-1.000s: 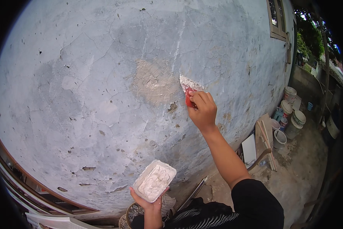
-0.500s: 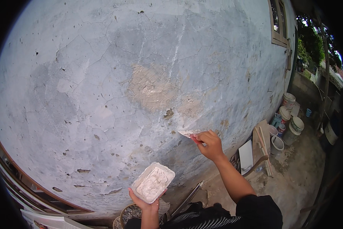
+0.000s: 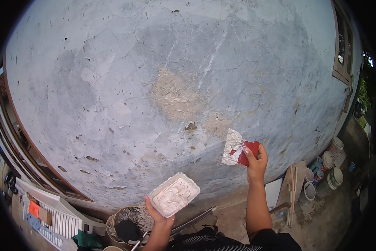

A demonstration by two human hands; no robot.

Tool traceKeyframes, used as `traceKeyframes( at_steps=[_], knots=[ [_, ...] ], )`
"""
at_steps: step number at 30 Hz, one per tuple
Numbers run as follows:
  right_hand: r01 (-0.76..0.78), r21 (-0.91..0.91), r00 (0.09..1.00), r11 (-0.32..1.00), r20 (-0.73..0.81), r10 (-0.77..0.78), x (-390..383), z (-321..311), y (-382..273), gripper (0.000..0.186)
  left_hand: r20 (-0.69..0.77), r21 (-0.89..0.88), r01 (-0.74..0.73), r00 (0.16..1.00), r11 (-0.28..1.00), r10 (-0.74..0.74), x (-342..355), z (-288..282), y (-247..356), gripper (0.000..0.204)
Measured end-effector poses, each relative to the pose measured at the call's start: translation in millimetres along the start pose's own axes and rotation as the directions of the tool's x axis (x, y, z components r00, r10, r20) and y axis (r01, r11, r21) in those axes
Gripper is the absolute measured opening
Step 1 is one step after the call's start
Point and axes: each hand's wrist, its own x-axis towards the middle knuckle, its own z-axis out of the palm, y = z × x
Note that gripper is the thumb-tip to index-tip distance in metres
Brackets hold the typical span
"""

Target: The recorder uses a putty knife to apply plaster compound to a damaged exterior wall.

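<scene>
Perhaps paste (image 3: 233, 140) could drop off the coated putty knife (image 3: 238, 150), right of and below the small beige patch (image 3: 218, 124) on the wall (image 3: 112, 75), if the right hand (image 3: 257, 162), its grip pinching the red handle (image 3: 251, 147), tilts further. The left hand's (image 3: 159, 218) grip cradles the white tub (image 3: 184, 206) lower down. Unlike half a second ago, the blade (image 3: 229, 155) shows its face, not its edge.

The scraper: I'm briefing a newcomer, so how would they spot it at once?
Find the big blue-grey wall, then the right hand in front of it. That hand holds the scraper, broad blade smeared with whitish paste. Unlike the pale tub in the left hand, it has a red handle.
</scene>
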Motion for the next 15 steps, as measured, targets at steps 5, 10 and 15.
traceKeyframes(
  at_steps=[5,10,15],
  knots=[
    [-0.197,0.387,0.978,0.901,0.014,0.208,-19,3,4,0.022,-0.075,0.041,-0.078,0.994,0.996,0.081,-24,18,-20,0.09],
    [-0.396,0.351,0.918,0.848,0.155,0.365,-68,2,28,0.019,-0.162,0.103,-0.085,0.982,0.991,0.101,-46,39,-53,0.088],
    [-0.297,0.061,0.921,0.953,0.281,0.269,-90,-23,33,0.014,-0.141,0.104,-0.087,0.985,0.991,0.101,-67,51,-74,0.088]
  ],
)
